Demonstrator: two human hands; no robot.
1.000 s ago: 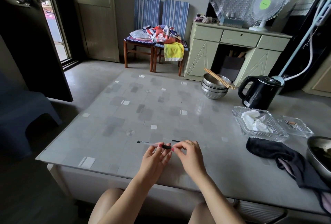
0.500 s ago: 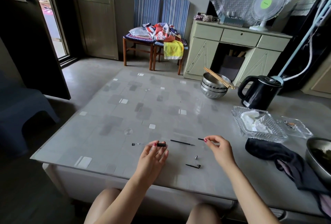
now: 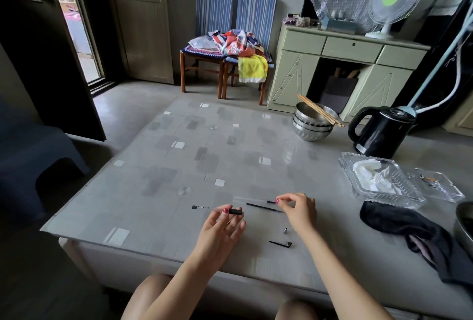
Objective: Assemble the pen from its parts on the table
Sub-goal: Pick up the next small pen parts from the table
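My left hand (image 3: pixel 222 230) grips the pen barrel (image 3: pixel 217 209) just above the table: a clear tube with a black grip sleeve at its right end and a black cap at its left end. My right hand (image 3: pixel 298 208) pinches a short black piece (image 3: pixel 270 202) between thumb and forefinger at table level. Between the hands a thin black refill (image 3: pixel 263 207) lies flat. Nearer me lie a small metal tip cone (image 3: pixel 285 230) and a black clip (image 3: pixel 280 243).
On the grey patterned table (image 3: pixel 179 161) stand stacked steel bowls with chopsticks (image 3: pixel 313 125), a black kettle (image 3: pixel 381 132), and a glass tray with tissue (image 3: pixel 376 178). A smaller glass dish (image 3: pixel 437 184) and a dark cloth (image 3: pixel 409 232) are at the right.
My hands were together over the parts; they have drawn apart. My right hand moved right to the short black piece, uncovering the refill, tip cone and clip. My left hand keeps the barrel.
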